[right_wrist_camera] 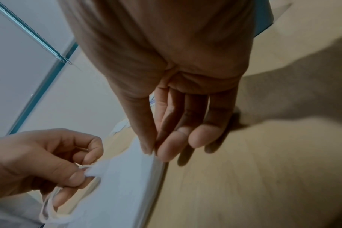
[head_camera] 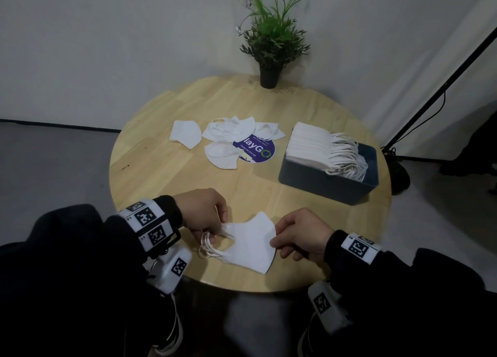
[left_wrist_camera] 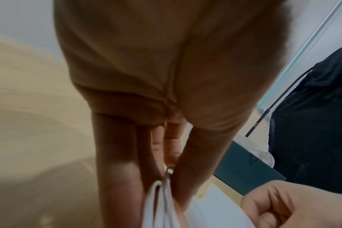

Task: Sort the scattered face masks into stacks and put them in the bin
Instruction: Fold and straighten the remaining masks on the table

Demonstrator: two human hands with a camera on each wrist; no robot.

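left hand pinches mask stack | right hand pinches opposite edge

Round wood desk, potted plant at back edge, white walls, grey floor, black stand pole right.

The held masks, pinched between the left hand and right hand, are showing plain white, with off-white ear loops trailing at the left-hand end. Both wrists behind the grip are wearing white bands printed with black square codes, over black sleeves. Under the grip the table is showing pale wood grain. Beyond the grip, loose masks are lying white, partly over a round purple sticker lettered in white with a green ring. Off to the right-hand side a dark grey-blue bin is holding white masks. Farthest from the grip, a green plant is standing in a black pot.
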